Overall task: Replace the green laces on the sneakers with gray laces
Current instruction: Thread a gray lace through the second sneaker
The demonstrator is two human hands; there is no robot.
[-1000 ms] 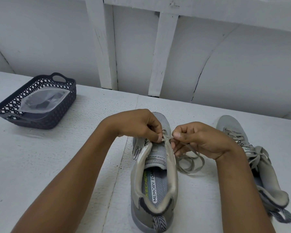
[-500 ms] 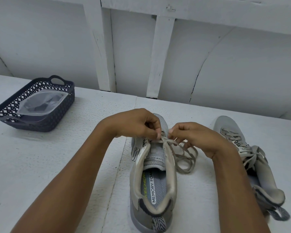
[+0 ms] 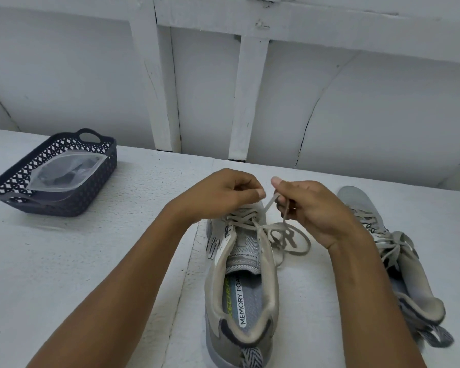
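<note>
A grey sneaker [image 3: 241, 296] stands upright in front of me, heel toward me, threaded with a gray lace [image 3: 287, 239]. Above its laced front, my left hand [image 3: 221, 193] pinches one strand. My right hand [image 3: 311, 208] grips the other strand, which runs taut down to the upper eyelets. Loose loops of the lace lie on the table at the shoe's right side. A second grey sneaker [image 3: 391, 251] with gray laces lies tipped on its side to the right, partly hidden by my right forearm.
A dark lattice basket [image 3: 98, 176] holding a clear plastic bag [image 3: 64, 172] sits at the far left on the white table [image 3: 91, 261]. A white panelled wall rises just behind the table.
Both hands have lifted off the sneaker's eyelets and moved slightly away from me, drawing the lace ends up and taut. The laced front of the sneaker now shows below them.
</note>
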